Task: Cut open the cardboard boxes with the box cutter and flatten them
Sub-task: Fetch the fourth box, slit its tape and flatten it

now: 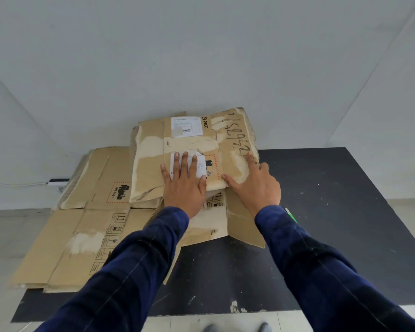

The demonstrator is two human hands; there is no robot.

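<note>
Two hands press down on a worn cardboard box (151,159) that lies nearly flat on top of a pile at the back of a dark counter (333,212). The left hand (183,185) lies open, palm down, fingers straight and spread over a white label (200,164) at the box's near edge. The right hand (254,185) is also open and flat, fingers spread across the box's near right corner, just below large handwritten digits. Neither hand grasps anything. A second white shipping label (186,125) sits farther back on the same box, beside the printed word PICO. Under and to the left of this box lie flattened cardboard sheets (82,236) printed with handling symbols, and they overhang the counter's left edge. Both arms wear dark blue sleeves (130,271). A small green and white object (291,215) pokes out beside the right sleeve on the counter; too little shows to say what it is. A white power strip (58,181) lies by the wall at left. The toes of two shoes (211,328) show on the tiled floor.
</note>
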